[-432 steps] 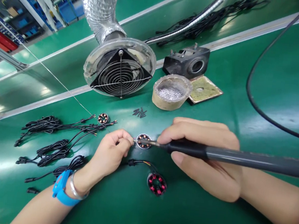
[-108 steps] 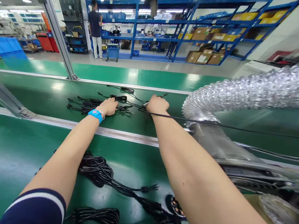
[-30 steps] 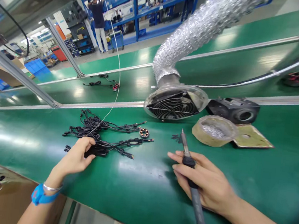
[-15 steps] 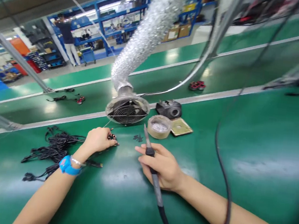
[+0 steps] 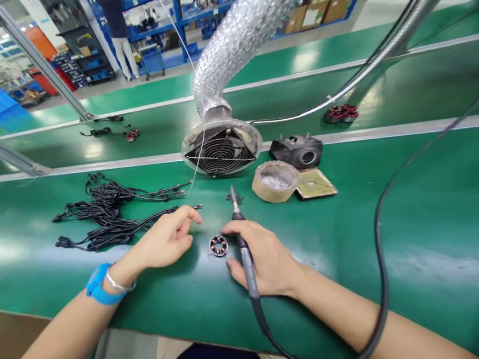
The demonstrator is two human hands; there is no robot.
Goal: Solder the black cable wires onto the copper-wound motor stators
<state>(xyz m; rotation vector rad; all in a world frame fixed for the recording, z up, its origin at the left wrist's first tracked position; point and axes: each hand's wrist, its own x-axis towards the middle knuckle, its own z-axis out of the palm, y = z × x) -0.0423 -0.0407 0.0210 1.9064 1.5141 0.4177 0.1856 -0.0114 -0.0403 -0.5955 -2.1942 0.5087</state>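
Note:
My right hand (image 5: 268, 257) is closed around a soldering iron (image 5: 245, 251), its tip pointing up and away, near some small black pieces (image 5: 239, 200) on the green table (image 5: 183, 310). Between my hands a small round coil part (image 5: 218, 246) with copper windings lies flat, touched by neither. My left hand (image 5: 171, 238) is to its left, fingers bent and apart, holding nothing. Beyond and left of that hand lies a bundle of black cables (image 5: 108, 211), some ends reaching toward the fingers.
A fume extractor (image 5: 221, 149) with a silver duct (image 5: 237, 42) stands beyond my hands. Right of it are a round tub (image 5: 275, 182), a black stand (image 5: 297, 150) and a square tin (image 5: 316, 185). Thin wire hangs before the extractor. A person (image 5: 115, 18) stands far left.
My left hand has let go of the coil part, which now lies on the table, and has moved nearer me. My right hand still holds the iron. The view has shifted downward.

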